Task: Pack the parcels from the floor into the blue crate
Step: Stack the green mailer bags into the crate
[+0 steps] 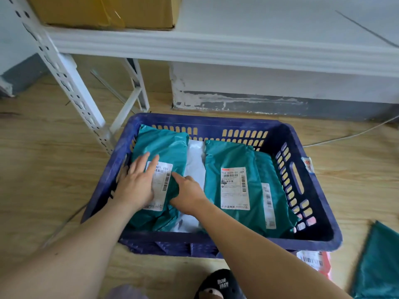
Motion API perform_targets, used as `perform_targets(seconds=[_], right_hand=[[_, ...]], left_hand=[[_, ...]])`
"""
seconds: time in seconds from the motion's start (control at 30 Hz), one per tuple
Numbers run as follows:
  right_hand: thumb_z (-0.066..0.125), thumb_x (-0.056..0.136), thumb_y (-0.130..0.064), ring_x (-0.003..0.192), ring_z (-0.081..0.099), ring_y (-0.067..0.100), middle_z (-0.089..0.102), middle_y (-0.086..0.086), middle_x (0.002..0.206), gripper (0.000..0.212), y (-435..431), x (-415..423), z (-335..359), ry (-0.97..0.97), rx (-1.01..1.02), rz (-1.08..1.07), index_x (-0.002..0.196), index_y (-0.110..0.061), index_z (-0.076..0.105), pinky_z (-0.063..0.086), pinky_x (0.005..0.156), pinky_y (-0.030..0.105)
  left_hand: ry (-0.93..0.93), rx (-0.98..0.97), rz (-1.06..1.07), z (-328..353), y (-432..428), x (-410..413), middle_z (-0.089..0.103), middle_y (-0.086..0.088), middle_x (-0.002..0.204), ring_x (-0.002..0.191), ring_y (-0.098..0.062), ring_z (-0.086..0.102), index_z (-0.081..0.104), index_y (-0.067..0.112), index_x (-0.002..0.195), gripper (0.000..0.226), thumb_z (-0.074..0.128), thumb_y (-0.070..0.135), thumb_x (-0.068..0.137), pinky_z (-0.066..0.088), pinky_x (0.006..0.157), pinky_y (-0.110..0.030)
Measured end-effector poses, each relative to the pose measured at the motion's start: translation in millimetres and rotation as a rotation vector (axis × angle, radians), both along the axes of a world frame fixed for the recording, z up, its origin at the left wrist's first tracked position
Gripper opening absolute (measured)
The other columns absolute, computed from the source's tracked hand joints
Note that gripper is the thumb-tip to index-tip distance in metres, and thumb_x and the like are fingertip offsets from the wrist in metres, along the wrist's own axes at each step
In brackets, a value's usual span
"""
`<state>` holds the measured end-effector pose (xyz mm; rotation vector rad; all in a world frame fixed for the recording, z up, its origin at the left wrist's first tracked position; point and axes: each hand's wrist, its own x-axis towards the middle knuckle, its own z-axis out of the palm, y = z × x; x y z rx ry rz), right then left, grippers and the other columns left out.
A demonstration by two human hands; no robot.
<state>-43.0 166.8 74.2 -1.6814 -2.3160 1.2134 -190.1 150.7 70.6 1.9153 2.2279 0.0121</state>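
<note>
The blue crate (319,214) stands on the wooden floor and holds several parcels. A teal parcel (166,147) with a white label lies at its left side. My left hand (136,182) rests flat on that parcel with fingers spread. My right hand (190,193) presses on the same parcel's right edge, index finger pointing at the label. A white parcel (195,165) shows in the middle. A second teal parcel (233,158) lies at the right, over a third teal parcel (272,190). Outside the crate, a teal parcel (380,262) and a red-and-white parcel (313,261) lie on the floor at the lower right.
A white metal shelf (216,46) spans above the crate, its slotted post (71,83) standing at the crate's far left corner. A cardboard box (103,11) sits on the shelf. A white cable (349,134) runs along the floor at right. My black slipper (220,283) is in front.
</note>
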Motion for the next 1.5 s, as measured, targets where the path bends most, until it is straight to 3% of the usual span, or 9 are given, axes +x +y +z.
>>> perform_targets(seconds=[0.1,0.23,0.43,0.6,0.8,0.93,1.07,1.23,1.5], right_hand=[[0.064,0.082,-0.039,0.130,0.028,0.033,0.026,0.013,0.143,0.077,-5.8,0.8,0.1,-0.254,0.276,0.082,0.145,-0.022,0.024,0.035,0.102,0.043],[0.058,0.073,-0.069,0.146,-0.007,0.032,-0.010,0.008,0.158,0.106,-5.2,4.9,-5.5,-0.374,0.232,0.205,0.151,-0.021,0.006,0.008,0.116,0.052],[0.059,0.076,-0.067,0.145,-0.017,0.033,-0.020,0.009,0.157,0.114,-4.7,6.6,-16.0,-0.515,0.188,0.326,0.151,-0.018,-0.011,0.000,0.116,0.057],[0.065,0.074,-0.061,0.147,-0.007,0.028,-0.010,0.004,0.159,0.109,-0.3,18.8,-7.7,-0.374,0.139,0.317,0.151,-0.023,-0.003,0.008,0.116,0.055],[0.056,0.089,-0.041,0.146,0.012,0.028,0.012,0.006,0.159,0.079,5.4,52.4,17.1,-0.259,0.244,0.205,0.151,-0.024,0.009,0.021,0.118,0.045],[0.054,0.090,-0.026,0.143,0.020,0.027,0.023,0.008,0.155,0.067,3.3,79.9,36.8,-0.193,0.254,0.070,0.149,-0.021,0.021,0.025,0.115,0.039],[0.054,0.089,-0.020,0.140,0.026,0.027,0.031,0.005,0.152,0.063,2.3,110.2,56.7,-0.152,0.283,-0.044,0.147,-0.022,0.030,0.033,0.109,0.038],[0.055,0.088,-0.019,0.137,0.031,0.027,0.037,0.006,0.148,0.059,-0.1,146.3,76.0,-0.145,0.320,-0.124,0.144,-0.019,0.036,0.031,0.110,0.036],[0.055,0.086,-0.014,0.127,0.044,0.028,0.049,0.009,0.137,0.052,-21.4,238.4,89.5,-0.199,0.364,-0.272,0.137,-0.016,0.046,0.037,0.102,0.033]], left_hand=[[-0.096,-0.306,0.029,0.0,0.8,-0.1,-0.020,0.002,0.158,0.147,-0.022,-0.011,-0.012,0.036,0.149,0.106,0.065,0.029,0.078,0.011,0.116,-0.048],[-0.090,-0.570,0.015,-0.9,0.4,-2.0,-0.034,0.000,0.153,0.146,-0.025,-0.017,-0.028,0.038,0.143,0.137,0.082,0.043,0.062,0.008,0.115,-0.056],[0.020,-0.636,0.008,0.3,-3.1,9.0,-0.040,-0.006,0.149,0.144,-0.028,-0.022,-0.036,0.035,0.138,0.139,0.082,0.044,0.066,0.003,0.114,-0.058],[0.099,-0.652,0.007,8.5,-3.6,18.1,-0.038,-0.007,0.150,0.145,-0.030,-0.019,-0.035,0.034,0.140,0.137,0.080,0.045,0.067,0.006,0.112,-0.061],[0.073,-0.571,-0.011,33.7,6.9,25.3,-0.037,-0.004,0.151,0.144,-0.028,-0.022,-0.027,0.036,0.143,0.132,0.082,0.029,0.068,0.011,0.117,-0.055],[0.065,-0.413,-0.049,58.3,17.2,52.2,-0.021,-0.004,0.158,0.147,-0.028,-0.009,-0.006,0.031,0.151,0.103,0.067,0.023,0.079,0.014,0.117,-0.052],[0.012,-0.270,-0.144,70.7,23.2,93.2,0.005,-0.003,0.159,0.144,-0.027,0.016,0.019,0.027,0.149,0.077,0.060,0.029,0.085,0.028,0.112,-0.046],[-0.062,-0.135,-0.254,81.1,28.5,147.0,0.027,-0.002,0.152,0.136,-0.025,0.032,0.032,0.025,0.144,0.066,0.061,0.029,0.085,0.035,0.105,-0.041],[-0.220,-0.064,-0.372,92.7,35.0,245.5,0.035,-0.002,0.146,0.131,-0.024,0.039,0.043,0.024,0.137,0.055,0.062,0.025,0.086,0.037,0.105,-0.043]])
